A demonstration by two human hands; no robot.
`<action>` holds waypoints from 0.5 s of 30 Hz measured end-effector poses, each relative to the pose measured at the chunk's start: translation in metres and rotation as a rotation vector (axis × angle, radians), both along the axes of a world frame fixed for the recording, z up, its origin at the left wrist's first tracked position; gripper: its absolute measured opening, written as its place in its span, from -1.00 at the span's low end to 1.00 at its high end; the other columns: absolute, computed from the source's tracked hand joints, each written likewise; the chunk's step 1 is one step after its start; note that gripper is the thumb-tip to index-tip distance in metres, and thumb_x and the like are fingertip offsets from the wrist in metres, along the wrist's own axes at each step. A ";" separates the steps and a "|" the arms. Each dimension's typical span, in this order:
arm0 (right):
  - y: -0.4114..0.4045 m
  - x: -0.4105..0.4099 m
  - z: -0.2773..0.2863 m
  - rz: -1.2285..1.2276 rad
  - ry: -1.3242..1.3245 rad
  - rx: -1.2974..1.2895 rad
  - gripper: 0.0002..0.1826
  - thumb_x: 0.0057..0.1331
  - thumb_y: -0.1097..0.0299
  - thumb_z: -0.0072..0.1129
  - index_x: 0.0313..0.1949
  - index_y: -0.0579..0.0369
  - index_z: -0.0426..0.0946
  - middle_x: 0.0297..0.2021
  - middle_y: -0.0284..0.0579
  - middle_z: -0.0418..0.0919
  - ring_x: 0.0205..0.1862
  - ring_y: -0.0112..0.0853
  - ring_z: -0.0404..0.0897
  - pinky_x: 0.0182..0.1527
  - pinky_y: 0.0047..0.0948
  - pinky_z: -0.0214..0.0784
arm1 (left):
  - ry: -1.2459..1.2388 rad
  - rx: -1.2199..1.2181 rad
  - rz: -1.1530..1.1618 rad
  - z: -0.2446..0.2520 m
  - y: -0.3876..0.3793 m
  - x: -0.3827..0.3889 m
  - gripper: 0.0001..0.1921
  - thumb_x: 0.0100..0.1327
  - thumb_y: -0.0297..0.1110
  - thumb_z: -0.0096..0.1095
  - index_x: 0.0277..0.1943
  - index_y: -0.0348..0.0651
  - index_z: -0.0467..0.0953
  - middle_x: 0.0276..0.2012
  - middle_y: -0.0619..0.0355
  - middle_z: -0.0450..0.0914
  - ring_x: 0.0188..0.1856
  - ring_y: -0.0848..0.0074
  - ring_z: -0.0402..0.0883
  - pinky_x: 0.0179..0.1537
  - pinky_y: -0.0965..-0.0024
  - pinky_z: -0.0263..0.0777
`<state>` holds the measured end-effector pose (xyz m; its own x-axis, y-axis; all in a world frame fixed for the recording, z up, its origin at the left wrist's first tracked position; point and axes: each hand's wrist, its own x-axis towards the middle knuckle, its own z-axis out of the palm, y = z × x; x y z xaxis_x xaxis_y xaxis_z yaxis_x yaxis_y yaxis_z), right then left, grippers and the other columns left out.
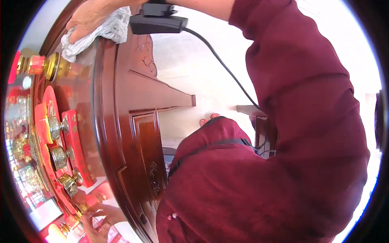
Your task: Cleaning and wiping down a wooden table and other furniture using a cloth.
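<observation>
My right hand (88,21), at the top left, presses a crumpled grey-white cloth (114,29) onto the edge of a glossy dark wooden altar table. A black device with a cable (159,22) sits at that wrist. At the lower left, my left hand (98,226) is over the tabletop beside small red and gold items (73,223); its fingers are bent, and whether they grip anything is unclear. Between the hands, several ornate metal cups (59,158) stand on a red patterned stand (76,148).
A gold stand with a red band (38,64) is near the cloth. Red and gold ornaments (22,148) fill the far left. Below the table's moulded edge (104,121) is a carved cabinet door (149,148). Red slippers (215,115) show on the pale floor (179,121).
</observation>
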<state>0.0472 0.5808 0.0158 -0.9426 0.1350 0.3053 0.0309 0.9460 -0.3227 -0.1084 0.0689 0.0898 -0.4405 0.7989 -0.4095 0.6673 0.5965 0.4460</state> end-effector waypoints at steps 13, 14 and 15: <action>-0.002 0.003 -0.013 -0.228 0.116 0.106 -0.45 0.11 -0.10 -0.17 -0.06 0.01 0.41 -0.11 0.06 0.47 -0.04 -0.07 0.42 0.01 -0.16 0.23 | 0.070 0.037 0.344 0.000 0.048 0.051 -0.52 0.01 -0.56 0.21 0.05 -0.33 0.32 -0.09 -0.05 0.45 -0.14 0.38 0.47 -0.22 0.38 0.45; -0.001 0.006 -0.012 -0.207 0.140 0.092 -0.46 0.10 -0.08 -0.18 -0.07 0.01 0.42 -0.12 0.05 0.48 -0.06 -0.06 0.43 0.00 -0.15 0.24 | 0.058 0.028 0.392 0.002 0.047 0.049 -0.51 0.01 -0.56 0.21 0.06 -0.32 0.30 -0.08 -0.04 0.44 -0.12 0.38 0.46 -0.22 0.38 0.45; -0.004 0.007 -0.009 -0.178 0.139 0.100 -0.46 0.10 -0.08 -0.18 -0.07 0.01 0.42 -0.12 0.05 0.48 -0.06 -0.06 0.43 0.00 -0.15 0.24 | 0.041 0.027 0.451 0.000 0.042 0.046 -0.49 0.00 -0.56 0.22 0.07 -0.31 0.29 -0.07 -0.02 0.43 -0.11 0.39 0.45 -0.22 0.39 0.45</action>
<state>0.0547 0.5769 0.0073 -0.8547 0.2576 0.4508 0.1614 0.9570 -0.2409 -0.0621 0.1109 0.0899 -0.7628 0.5333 -0.3657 0.3607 0.8202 0.4440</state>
